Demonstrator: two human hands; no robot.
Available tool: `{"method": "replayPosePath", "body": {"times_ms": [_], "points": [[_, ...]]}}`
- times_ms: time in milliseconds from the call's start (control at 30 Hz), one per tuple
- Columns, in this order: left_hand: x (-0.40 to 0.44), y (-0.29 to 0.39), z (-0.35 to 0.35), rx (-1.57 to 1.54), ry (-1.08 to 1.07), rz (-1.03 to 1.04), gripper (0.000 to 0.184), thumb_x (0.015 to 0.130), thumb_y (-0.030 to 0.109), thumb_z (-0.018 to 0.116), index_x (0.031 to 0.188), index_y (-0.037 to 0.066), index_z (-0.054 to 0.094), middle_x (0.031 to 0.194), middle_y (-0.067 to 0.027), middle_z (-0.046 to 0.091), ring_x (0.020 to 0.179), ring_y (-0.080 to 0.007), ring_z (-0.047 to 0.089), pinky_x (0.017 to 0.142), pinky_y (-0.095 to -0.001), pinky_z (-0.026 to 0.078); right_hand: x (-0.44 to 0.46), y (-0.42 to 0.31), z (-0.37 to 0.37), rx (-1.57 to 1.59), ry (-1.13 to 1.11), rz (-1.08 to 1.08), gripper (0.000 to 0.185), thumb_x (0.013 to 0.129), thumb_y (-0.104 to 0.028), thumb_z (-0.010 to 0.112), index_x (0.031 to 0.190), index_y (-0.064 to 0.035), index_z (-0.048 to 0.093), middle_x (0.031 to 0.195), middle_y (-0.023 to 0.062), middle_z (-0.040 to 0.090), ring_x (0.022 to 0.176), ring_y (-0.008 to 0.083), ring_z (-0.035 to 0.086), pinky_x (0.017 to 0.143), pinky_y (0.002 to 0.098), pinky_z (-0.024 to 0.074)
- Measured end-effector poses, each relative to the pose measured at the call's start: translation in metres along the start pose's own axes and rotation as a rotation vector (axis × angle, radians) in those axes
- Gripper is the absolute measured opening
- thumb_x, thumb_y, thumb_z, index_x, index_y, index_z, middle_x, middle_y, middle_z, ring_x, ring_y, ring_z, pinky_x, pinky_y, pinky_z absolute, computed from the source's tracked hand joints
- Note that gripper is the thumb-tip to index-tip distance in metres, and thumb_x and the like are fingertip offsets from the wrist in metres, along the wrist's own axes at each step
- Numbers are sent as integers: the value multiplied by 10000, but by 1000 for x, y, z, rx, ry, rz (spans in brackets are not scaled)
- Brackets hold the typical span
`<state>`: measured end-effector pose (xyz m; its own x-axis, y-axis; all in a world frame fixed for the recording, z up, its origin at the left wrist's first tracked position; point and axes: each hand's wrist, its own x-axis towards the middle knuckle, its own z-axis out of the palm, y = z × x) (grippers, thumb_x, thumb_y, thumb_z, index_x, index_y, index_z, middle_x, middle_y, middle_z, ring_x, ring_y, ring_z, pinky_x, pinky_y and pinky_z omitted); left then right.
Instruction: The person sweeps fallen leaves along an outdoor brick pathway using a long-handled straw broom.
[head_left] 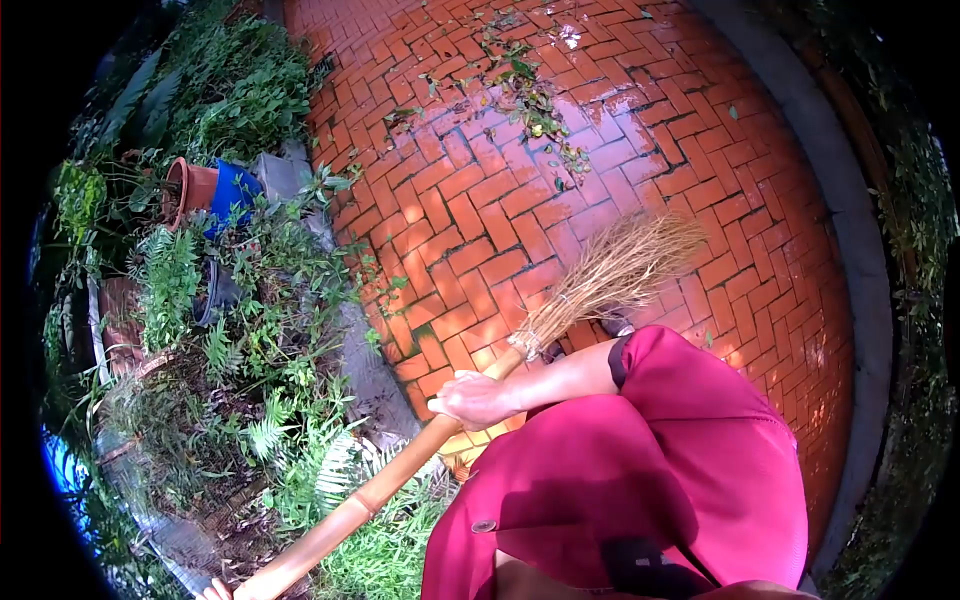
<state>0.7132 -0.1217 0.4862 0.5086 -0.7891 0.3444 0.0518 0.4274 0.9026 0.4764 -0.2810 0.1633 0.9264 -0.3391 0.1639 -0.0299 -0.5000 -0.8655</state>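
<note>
R hand (472, 401) is closed round 1 broom (410, 459), low on its handle nr the bristles (635, 262). L hand (214, 591) is mostly cut off at btm edge, fingers by the handle's other end; can't tell its grip. Bristles are over brick path (470, 215), contact unclear. Leaf litter (540, 118) lies ahead; 1 terracotta pot (197, 192) tilts among plants (245, 95).

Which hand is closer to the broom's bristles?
Right. The right hand grips the handle just short of the bristles; the left hand is much farther down the handle, mostly cut off.
</note>
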Motion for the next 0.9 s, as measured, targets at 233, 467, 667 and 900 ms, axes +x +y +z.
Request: {"method": "replayPosePath", "body": {"times_ms": [233,467,667,900], "points": [[-45,-95,71,436,-149,148,366,731,394,568,784,83,381,683,-37,408,730,-204,443,902,-449,282,126,155,-74,-484,475,12,160,639,-85,538,783,-118,475,724,45,491,779,249,496,747,371,364],[-31,-119,64,117,-95,209,354,759,396,555,774,79,397,745,-39,414,812,-199,421,842,-435,289,62,140,-152,-572,571,64,192,628,-116,596,770,-146,470,726,10,485,823,197,485,795,367,321],[32,-171,39,-307,-365,-141,352,765,401,548,766,82,398,724,-31,390,770,-182,401,820,-412,297,-97,96,-120,-476,456,495,162,613,-87,549,741,-124,457,672,4,458,787,174,448,733,341,289],[-12,-361,276,-311,-786,-659,322,787,352,529,887,60,439,917,-145,519,988,-309,464,899,-450,311,-402,121,-120,-556,696,1265,214,619,-67,544,826,-115,513,804,60,539,857,248,491,780,379,332]]}}
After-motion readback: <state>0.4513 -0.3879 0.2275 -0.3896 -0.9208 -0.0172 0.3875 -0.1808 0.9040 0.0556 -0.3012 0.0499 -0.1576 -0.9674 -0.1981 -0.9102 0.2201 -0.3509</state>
